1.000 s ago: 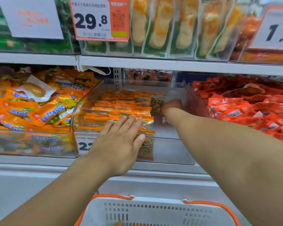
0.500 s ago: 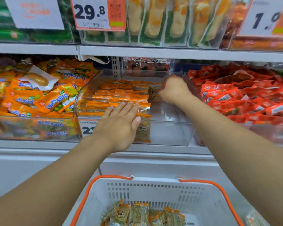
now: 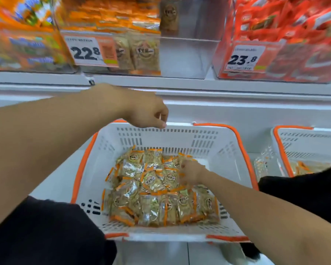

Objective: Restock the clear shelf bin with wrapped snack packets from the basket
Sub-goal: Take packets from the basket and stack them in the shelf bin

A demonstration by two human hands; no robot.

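A white basket (image 3: 204, 137) with orange rims sits below the shelf, holding several clear-wrapped snack packets (image 3: 153, 190) with orange ends. My right hand (image 3: 191, 174) is down inside it, fingers among the packets on the pile's right side; whether they grip one is hidden. My left hand (image 3: 148, 113) hovers over the basket's far rim, loosely curled and holding nothing. Above, the clear shelf bin (image 3: 183, 56) has packets of the same kind (image 3: 144, 52) stacked in its left half, while its right half shows bare plastic.
A bin of orange and green packets (image 3: 23, 44) stands left of the clear bin, a bin of red packets (image 3: 302, 54) right of it. Price tags read 22.8 (image 3: 85, 52) and 23.8 (image 3: 243, 59). A second basket (image 3: 306, 139) sits at right.
Both hands left the shelf bin. My right hand dropped into the basket onto the packets, my left hand pulled back and curled. The view tilted down to the basket.
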